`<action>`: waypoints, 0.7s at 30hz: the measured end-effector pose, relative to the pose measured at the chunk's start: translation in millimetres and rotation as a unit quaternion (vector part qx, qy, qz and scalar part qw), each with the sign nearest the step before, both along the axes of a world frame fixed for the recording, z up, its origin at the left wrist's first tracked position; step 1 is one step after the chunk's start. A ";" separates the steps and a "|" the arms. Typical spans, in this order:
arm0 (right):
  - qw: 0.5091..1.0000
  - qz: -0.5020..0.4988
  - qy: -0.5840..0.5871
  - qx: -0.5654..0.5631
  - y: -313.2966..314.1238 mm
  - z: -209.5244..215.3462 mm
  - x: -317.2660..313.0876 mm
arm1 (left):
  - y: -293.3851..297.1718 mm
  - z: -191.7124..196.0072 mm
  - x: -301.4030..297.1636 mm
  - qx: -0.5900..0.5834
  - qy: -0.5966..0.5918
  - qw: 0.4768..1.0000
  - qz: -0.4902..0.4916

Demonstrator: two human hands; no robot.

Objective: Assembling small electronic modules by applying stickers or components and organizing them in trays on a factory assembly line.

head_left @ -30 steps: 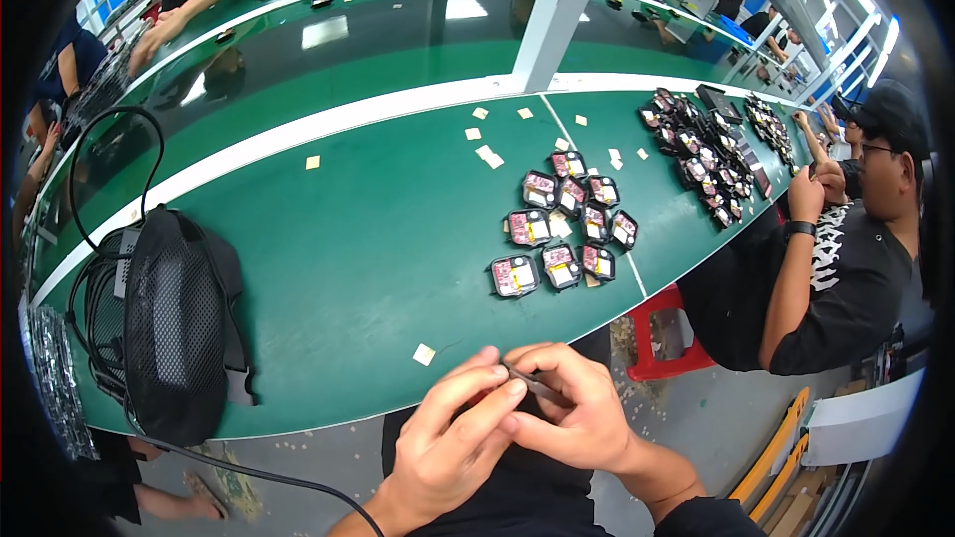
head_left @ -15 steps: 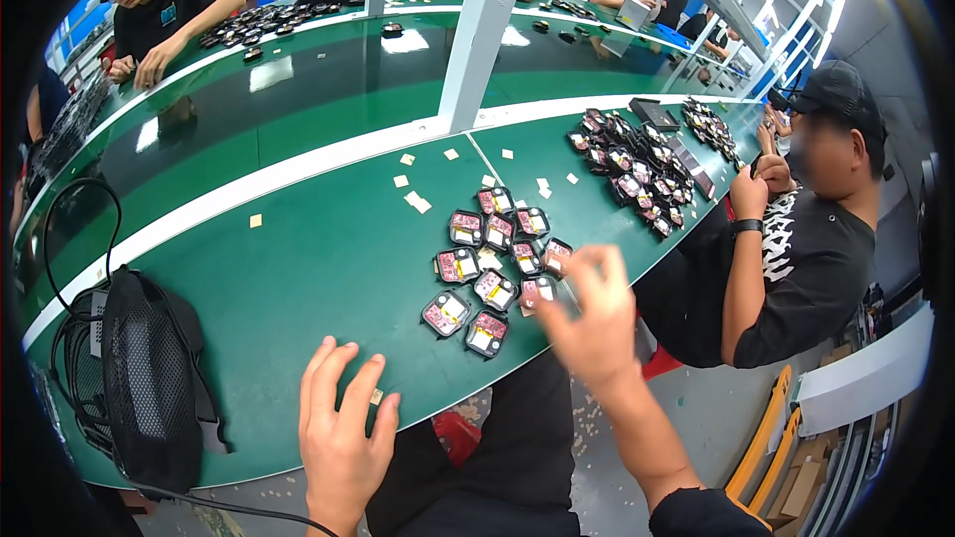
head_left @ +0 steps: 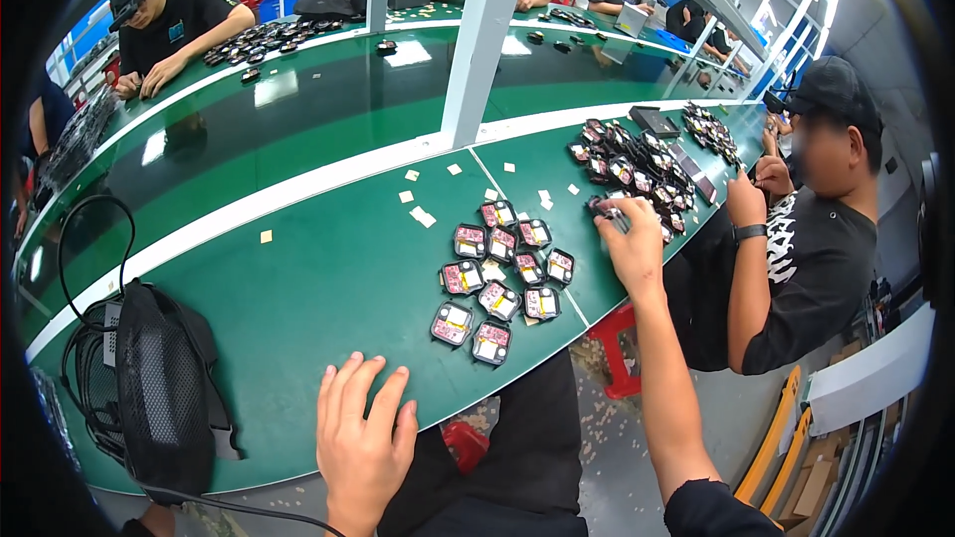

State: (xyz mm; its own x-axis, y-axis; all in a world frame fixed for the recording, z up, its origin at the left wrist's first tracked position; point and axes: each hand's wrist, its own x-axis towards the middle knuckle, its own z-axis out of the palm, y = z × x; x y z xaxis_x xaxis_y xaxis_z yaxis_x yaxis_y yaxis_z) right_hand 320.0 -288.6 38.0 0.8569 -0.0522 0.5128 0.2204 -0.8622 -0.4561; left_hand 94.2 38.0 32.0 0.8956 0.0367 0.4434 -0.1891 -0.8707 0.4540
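Observation:
My left hand [head_left: 360, 433] rests at the near edge of the green table [head_left: 288, 338], fingers spread and holding nothing. Stretched out to the right, my right hand [head_left: 637, 247] pinches a small black-cased electronic unit [head_left: 600, 207] at the near side of a big pile of such units [head_left: 637, 167]. My fingers partly cover it. Between my hands lies a loose group of square black units [head_left: 499, 300] with pink circuit boards, yellow strips and white parts facing up.
Small cream squares [head_left: 422, 217] are scattered about the table. A black mesh bag [head_left: 164, 388] with a cable stands at the left. A co-worker [head_left: 816, 229] sits close on the right. A white post [head_left: 476, 50] rises behind the units, before a dark green conveyor [head_left: 328, 104].
My right hand has moved from beside the group of units, away and right to the big pile, and now grips a unit there. My left hand has shifted slightly right and nearer.

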 end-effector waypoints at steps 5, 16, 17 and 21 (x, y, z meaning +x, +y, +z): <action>0.997 0.063 -0.055 -0.001 24.3 -1.4 -21.5 | -0.9 -0.7 2.0 -0.006 -0.012 1.000 0.003; 0.967 0.221 -0.130 -0.020 71.4 23.0 -85.7 | 3.1 -7.6 -8.6 -0.144 -0.101 0.984 -0.023; 0.924 0.323 -0.190 0.076 87.4 19.0 -91.9 | 3.7 -8.7 -12.0 -0.208 -0.130 0.968 -0.040; 0.803 0.576 -0.140 0.066 107.0 36.7 -130.8 | -11.3 -2.8 -27.3 -0.621 0.050 0.764 -0.167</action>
State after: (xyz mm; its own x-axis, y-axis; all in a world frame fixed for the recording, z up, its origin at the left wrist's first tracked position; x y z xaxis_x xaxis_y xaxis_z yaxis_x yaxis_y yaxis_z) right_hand 189.2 -181.6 74.7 0.2277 0.6223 0.7489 0.9466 0.0387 -0.3199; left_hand 66.9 26.7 29.2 0.9739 0.1358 0.1817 -0.2176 0.3323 0.9177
